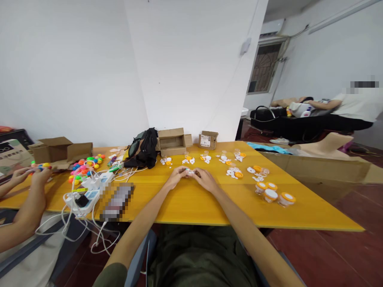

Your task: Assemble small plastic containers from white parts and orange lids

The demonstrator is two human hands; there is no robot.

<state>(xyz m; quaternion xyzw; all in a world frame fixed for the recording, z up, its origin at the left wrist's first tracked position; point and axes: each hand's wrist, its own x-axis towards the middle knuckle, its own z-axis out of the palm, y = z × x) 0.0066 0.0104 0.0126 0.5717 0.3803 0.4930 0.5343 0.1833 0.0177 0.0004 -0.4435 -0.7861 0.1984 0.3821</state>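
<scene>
My left hand (177,176) and my right hand (205,178) meet over the middle of the table, fingers closed around a small clear-and-white piece (189,172). Fingers cover most of it, so its exact kind cannot be made out. Beyond my hands lie small groups of loose white parts (188,161) with orange rings and clear cups. More white discs (231,172) with an orange ring (238,175) lie to the right of my right hand. Farther right stand several clear jars with orange-rimmed white lids (271,194).
Open cardboard boxes (172,141) and a black backpack (145,147) line the table's back. At left are a phone (117,201), power strips (86,199) with tangled cables, and colourful balls (83,167). A co-worker's hands (38,175) work at far left; another person (356,107) sits at back right.
</scene>
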